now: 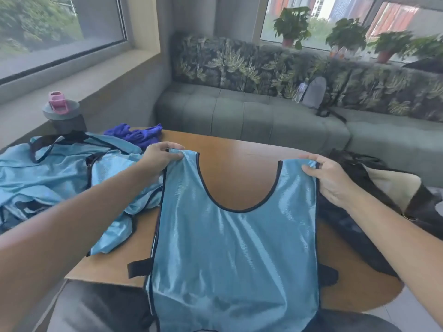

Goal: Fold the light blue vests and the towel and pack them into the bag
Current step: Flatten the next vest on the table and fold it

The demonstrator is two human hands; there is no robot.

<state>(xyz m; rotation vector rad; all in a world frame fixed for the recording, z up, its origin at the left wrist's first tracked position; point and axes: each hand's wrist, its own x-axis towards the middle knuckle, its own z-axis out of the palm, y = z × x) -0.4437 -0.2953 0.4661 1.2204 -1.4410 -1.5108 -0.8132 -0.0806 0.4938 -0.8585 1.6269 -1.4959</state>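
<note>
L hand (161, 156) & R hand (329, 174) each pinch a shoulder strap of the vest (236, 248), held spread over the desk (239, 161), prob. to lay flat for folding. Bag (374, 192) at R.

The vest (236, 248) is shiny light blue with dark navy edging and black side tabs. The pile (55, 173) at the left shares that light blue and dark trim. Beyond it lies a purple-blue towel (137, 134). The counter (239, 161) is warm orange-brown wood. The bag (354, 226) is black (with a cream panel showing inside). The bottle (62, 116) is grey with a pink lid. The sofa (251, 113) is grey-green, its cushions (239, 63) printed with pale green leaves on dark ground.
</note>
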